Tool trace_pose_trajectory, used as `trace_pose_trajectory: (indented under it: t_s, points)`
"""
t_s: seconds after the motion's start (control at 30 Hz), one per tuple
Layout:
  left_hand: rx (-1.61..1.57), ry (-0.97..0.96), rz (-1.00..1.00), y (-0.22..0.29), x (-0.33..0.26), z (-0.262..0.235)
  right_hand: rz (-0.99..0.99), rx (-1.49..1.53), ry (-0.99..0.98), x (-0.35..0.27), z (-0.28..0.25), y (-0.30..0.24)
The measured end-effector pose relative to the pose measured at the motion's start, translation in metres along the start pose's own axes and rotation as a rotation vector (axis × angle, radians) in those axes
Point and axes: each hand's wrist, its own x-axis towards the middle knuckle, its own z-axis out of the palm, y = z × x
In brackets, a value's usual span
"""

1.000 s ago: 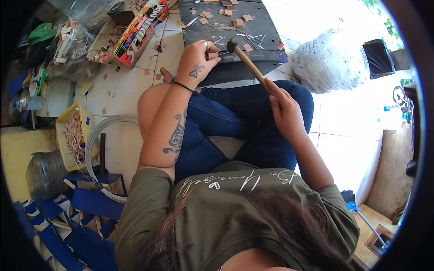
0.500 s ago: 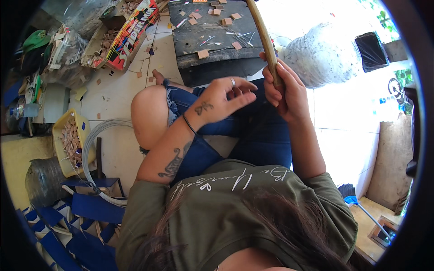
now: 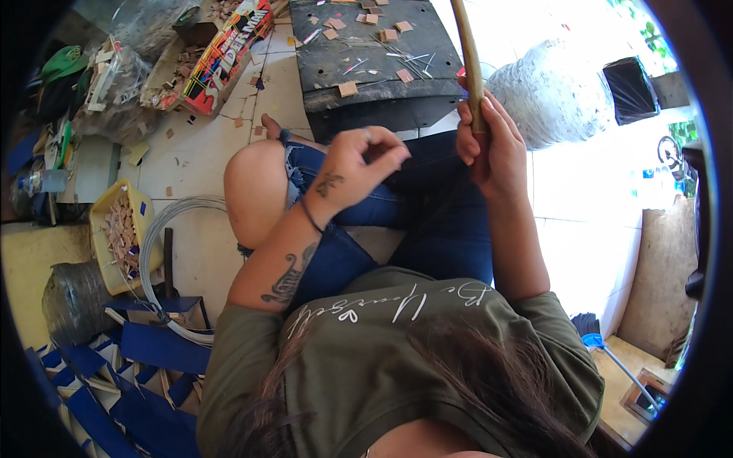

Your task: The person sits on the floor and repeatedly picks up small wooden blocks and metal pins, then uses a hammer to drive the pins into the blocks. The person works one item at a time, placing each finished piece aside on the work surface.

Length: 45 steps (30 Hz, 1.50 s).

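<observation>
Yellow tray (image 3: 103, 229): I see it on the floor at far left, holding small tan wooden pieces.
Wire coil (image 3: 164, 229): just beside the tray, loose loops; I judge it a snag hazard for the knee.
Left hand (image 3: 359, 164): fingers pinched together over the lap; whether they hold anything, I cannot tell.
Dark board (image 3: 382, 76): I note scattered tan squares and thin nails; a knock would spill them.
Right hand (image 3: 489, 145): wrapped firmly around the wooden stick (image 3: 467, 53), which stands upright above the thigh; a loose hold could drop it onto the board.
</observation>
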Motion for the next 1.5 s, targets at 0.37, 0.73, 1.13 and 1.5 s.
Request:
trace_pose_trajectory:
  t_s: [0.37, 0.73, 1.13, 1.5]
  points:
    - [1.175, 1.02, -0.063, -0.034, -0.01, -0.268, -0.064, -0.144, 0.173, -0.006, -0.034, -0.004]
    - [1.145, 0.204, 0.395, 0.001, 0.061, -0.087, 0.027, -0.265, 0.168, -0.012, -0.027, 0.007]
    - [0.806, 0.091, 0.084, 0.001, 0.075, -0.066, 0.026, -0.323, 0.209, -0.018, -0.041, 0.019]
    - [0.788, 0.432, 0.319, -0.023, 0.082, -0.044, 0.012, -0.43, 0.197, -0.022, -0.039, 0.021]
